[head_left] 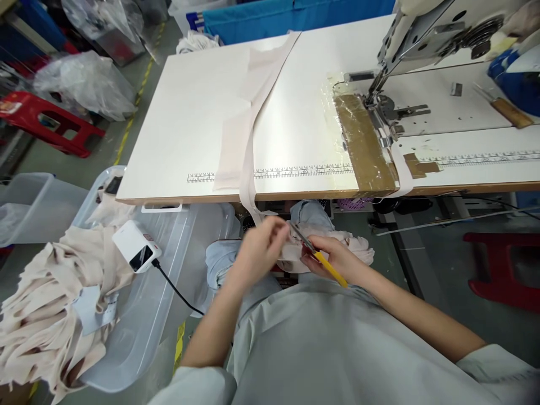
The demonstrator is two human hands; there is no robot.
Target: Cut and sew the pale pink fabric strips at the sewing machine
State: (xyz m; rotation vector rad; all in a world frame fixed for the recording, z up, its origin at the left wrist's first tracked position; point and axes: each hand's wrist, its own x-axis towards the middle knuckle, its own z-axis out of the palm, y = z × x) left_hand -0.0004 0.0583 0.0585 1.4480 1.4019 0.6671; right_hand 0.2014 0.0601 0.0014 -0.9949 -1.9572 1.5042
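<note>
Both hands are low over my lap, below the table's front edge. My right hand point(337, 260) is closed on small thread snips with a yellow handle point(327, 264), their blades pointing up and left. My left hand point(259, 247) pinches pale beige fabric point(358, 247) bunched between the two hands, right by the blades. A long beige fabric strip point(248, 140) runs across the white sewing table point(189, 112) and hangs over the front edge toward my left hand.
A sewing machine point(422, 39) stands at the right of the table, with brown tape point(365, 140) by its needle. On the left floor, a clear plastic bin point(139, 315) holds beige cut pieces point(50, 298) and a small white device with a cable point(135, 247). Red stools stand at both sides.
</note>
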